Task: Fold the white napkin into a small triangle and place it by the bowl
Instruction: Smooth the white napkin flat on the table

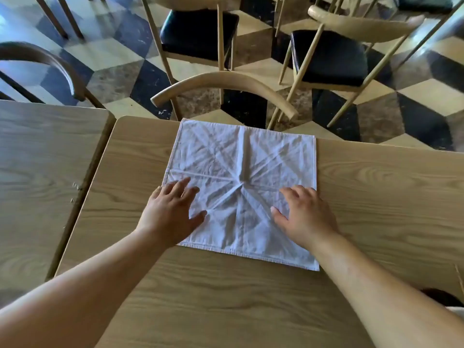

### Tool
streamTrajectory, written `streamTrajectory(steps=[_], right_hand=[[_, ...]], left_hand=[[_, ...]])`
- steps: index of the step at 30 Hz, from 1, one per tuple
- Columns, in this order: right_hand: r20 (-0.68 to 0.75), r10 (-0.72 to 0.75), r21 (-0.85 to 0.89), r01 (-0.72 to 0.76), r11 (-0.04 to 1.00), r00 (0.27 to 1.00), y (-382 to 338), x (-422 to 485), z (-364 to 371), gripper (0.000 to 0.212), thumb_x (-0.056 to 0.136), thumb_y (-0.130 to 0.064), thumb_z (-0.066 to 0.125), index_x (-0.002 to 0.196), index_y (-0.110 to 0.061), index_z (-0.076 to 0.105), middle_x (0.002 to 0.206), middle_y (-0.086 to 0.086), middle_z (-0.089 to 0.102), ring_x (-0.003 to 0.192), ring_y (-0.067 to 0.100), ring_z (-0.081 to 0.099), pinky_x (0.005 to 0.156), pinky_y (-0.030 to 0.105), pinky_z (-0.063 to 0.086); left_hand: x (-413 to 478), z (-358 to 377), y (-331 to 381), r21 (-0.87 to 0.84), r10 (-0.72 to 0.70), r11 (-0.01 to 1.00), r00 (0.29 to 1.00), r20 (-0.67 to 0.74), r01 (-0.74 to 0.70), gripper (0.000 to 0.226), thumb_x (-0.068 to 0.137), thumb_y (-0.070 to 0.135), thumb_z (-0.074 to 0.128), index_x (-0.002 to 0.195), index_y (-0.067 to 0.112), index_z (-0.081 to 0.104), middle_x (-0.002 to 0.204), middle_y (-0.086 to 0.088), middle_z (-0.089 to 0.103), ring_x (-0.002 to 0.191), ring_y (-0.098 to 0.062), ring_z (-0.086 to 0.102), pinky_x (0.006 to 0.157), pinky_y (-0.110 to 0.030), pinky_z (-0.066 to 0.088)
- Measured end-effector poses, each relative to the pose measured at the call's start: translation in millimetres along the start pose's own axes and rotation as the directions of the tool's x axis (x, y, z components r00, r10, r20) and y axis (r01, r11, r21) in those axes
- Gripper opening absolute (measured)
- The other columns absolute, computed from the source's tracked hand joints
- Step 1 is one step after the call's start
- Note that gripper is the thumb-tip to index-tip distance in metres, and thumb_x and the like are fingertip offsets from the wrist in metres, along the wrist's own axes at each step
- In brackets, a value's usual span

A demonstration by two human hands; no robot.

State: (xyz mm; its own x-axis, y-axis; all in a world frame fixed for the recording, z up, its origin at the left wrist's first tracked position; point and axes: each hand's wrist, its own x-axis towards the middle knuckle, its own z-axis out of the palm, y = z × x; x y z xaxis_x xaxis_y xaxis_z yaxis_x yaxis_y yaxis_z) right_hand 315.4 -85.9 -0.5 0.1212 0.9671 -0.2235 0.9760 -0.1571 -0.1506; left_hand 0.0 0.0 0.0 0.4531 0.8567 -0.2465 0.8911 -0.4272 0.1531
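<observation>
White napkin [241, 172] spread flat and unfolded at centre frame on the wooden tabletop [376, 197], its far edge reaching the tabletop's far rim. Creases radiate from a point near its middle: one runs straight toward the top of the frame, one toward the left edge, and diagonals run toward the corners. Left hand [173, 209] lies palm down on the napkin's lower-left part, fingers spread and extended, gripping nothing. Right hand [305, 214] lies palm down on the lower-right part, fingers likewise open and flat on the cloth, holding nothing. Both forearms enter from the bottom of the frame. A second tabletop [37, 172] adjoins at left. Wooden chairs [226, 81] with dark seats stand on a chequered floor [113, 61] across the upper frame.
</observation>
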Motion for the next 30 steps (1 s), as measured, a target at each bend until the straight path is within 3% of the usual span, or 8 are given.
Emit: streamTrajectory(steps=[5,10,16,22,30], right_hand=[[-0.023,-0.001,-0.010,0.001,1.000,1.000,12,0,33,0.066,0.092,-0.055,0.054,0.144,-0.015,0.054,0.140,0.010,0.059,0.126,0.036,0.054,0.103,0.047,0.047],[-0.172,-0.029,0.023,0.033,0.999,0.985,19,-13,63,0.067,0.095,-0.051,0.047,0.145,-0.007,0.057,0.154,0.022,0.050,0.141,0.044,0.046,0.119,0.058,0.036],[-0.269,-0.099,-0.033,0.093,0.995,0.958,24,-22,90,0.072,0.100,-0.050,0.044,0.159,-0.009,0.037,0.168,0.020,0.028,0.157,0.039,0.024,0.123,0.062,0.024],[-0.202,-0.080,-0.063,0.069,0.996,0.976,26,-22,96,0.077,0.100,-0.054,0.037,0.164,-0.013,0.025,0.173,0.016,0.016,0.160,0.036,0.010,0.127,0.060,0.013],[-0.197,-0.067,-0.072,0.054,0.996,0.978,23,-24,94,0.076,0.100,-0.054,0.035,0.163,-0.012,0.026,0.173,0.017,0.016,0.160,0.035,0.010,0.129,0.056,0.008]], left_hand=[[11,29,-1,-0.015,0.002,1.000,1.000,0.005,-0.002,0.075,0.096,0.070,0.048,0.159,0.029,0.041,0.175,-0.005,0.024,0.161,-0.030,0.021,0.130,-0.056,0.015],[11,55,-3,-0.012,0.050,0.999,0.997,-0.062,-0.051,0.074,0.098,0.068,0.038,0.160,0.030,0.042,0.174,-0.007,0.027,0.160,-0.033,0.023,0.128,-0.061,0.017],[11,78,-9,0.037,0.032,0.999,0.991,-0.131,-0.028,0.075,0.099,0.070,0.036,0.166,0.038,0.024,0.177,0.000,0.014,0.164,-0.023,0.005,0.130,-0.058,0.008],[13,86,-14,0.040,0.050,0.998,0.988,-0.144,-0.045,0.075,0.101,0.071,0.034,0.166,0.038,0.021,0.177,-0.001,0.014,0.164,-0.024,0.005,0.130,-0.058,0.006],[13,87,-14,0.044,0.048,0.998,0.987,-0.151,-0.042,0.074,0.102,0.072,0.030,0.167,0.038,0.018,0.178,-0.001,0.013,0.164,-0.023,0.004,0.130,-0.056,0.003]])
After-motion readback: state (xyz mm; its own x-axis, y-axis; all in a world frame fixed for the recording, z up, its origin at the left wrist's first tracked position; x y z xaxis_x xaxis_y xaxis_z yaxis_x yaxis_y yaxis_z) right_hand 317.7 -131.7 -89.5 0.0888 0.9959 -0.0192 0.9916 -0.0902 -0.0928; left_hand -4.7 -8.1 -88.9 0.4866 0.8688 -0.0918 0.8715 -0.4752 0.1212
